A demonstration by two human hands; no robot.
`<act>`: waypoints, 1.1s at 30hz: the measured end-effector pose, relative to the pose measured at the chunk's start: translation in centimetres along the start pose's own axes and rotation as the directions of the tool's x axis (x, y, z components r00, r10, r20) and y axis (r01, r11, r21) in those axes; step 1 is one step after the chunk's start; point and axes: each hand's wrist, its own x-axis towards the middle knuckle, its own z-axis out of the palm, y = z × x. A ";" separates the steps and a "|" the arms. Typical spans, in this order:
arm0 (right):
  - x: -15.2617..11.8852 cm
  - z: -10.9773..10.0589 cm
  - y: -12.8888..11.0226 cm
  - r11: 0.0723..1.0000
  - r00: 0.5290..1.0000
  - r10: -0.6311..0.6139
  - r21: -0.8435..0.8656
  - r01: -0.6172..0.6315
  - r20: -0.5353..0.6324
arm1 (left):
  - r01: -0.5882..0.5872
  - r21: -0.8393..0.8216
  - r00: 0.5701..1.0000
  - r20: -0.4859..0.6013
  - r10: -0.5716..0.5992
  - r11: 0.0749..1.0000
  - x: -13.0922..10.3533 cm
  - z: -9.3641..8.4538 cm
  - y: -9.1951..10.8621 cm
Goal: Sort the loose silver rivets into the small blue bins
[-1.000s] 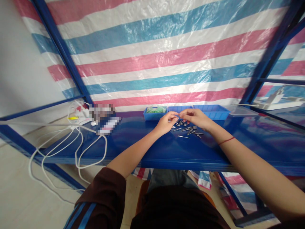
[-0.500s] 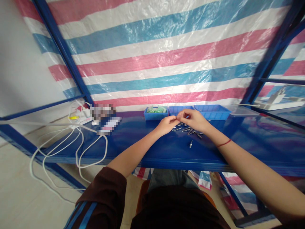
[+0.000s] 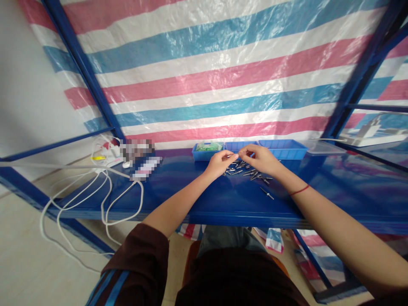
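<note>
My left hand (image 3: 220, 163) is closed in a pinch above the table, with a thin pale sliver of something small at its fingertips. Close beside it, my right hand (image 3: 259, 157) is also pinched, its fingertips almost meeting the left ones. What the right fingers hold, if anything, is too small to make out. Below both hands lies a loose pile of small silver pin-like metal pieces (image 3: 254, 173), resembling blind rivets, partly hidden by the hands. One single metal piece (image 3: 267, 193) lies apart, nearer the table's front edge.
Behind my hands stand a blue bin (image 3: 208, 155) with a green packet, a partly hidden middle bin (image 3: 232, 145) and a right-hand blue bin (image 3: 283, 151). A clear lid (image 3: 327, 147) lies farther right. White cables (image 3: 142, 199) loop over the blue table's (image 3: 178, 187) left end.
My fingertips have moved slightly apart, the left hand shifting a little left. The single metal piece in front has rolled to the right and now lies at a different angle.
</note>
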 end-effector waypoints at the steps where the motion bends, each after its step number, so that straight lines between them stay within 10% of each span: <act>1: 0.0 0.0 0.0 1.000 0.999 -0.002 -0.010 0.002 0.035 | -0.003 0.022 1.000 -0.006 0.003 1.000 0.0 0.0 -0.1; 7: 0.0 0.2 0.1 0.999 0.987 0.052 0.006 -0.054 0.154 | -0.011 0.095 1.000 0.028 0.008 0.995 0.0 0.0 -0.3; 11: 0.4 0.6 0.9 0.921 0.944 0.315 0.207 -0.330 0.100 | 0.065 0.155 0.997 0.024 -0.069 0.986 -0.3 0.1 0.1; 18: 1.0 -1.1 3.7 0.500 0.586 0.799 0.688 -0.526 -0.133 | -0.184 0.402 0.965 0.248 0.087 0.897 -1.1 -0.1 0.9; 21: 1.0 -1.8 4.5 0.432 0.513 0.849 0.725 -0.536 -0.127 | -0.381 0.402 0.886 0.417 0.204 0.833 -1.7 0.1 1.9; 28: 0.9 -1.4 3.7 0.541 0.667 0.739 0.676 -0.501 -0.096 | -0.667 0.174 0.590 0.717 0.371 0.724 -4.3 3.2 4.7; 33: 0.8 -1.2 3.6 0.603 0.714 0.692 0.632 -0.487 -0.110 | -0.649 0.184 0.580 0.748 0.323 0.739 -4.8 4.2 5.0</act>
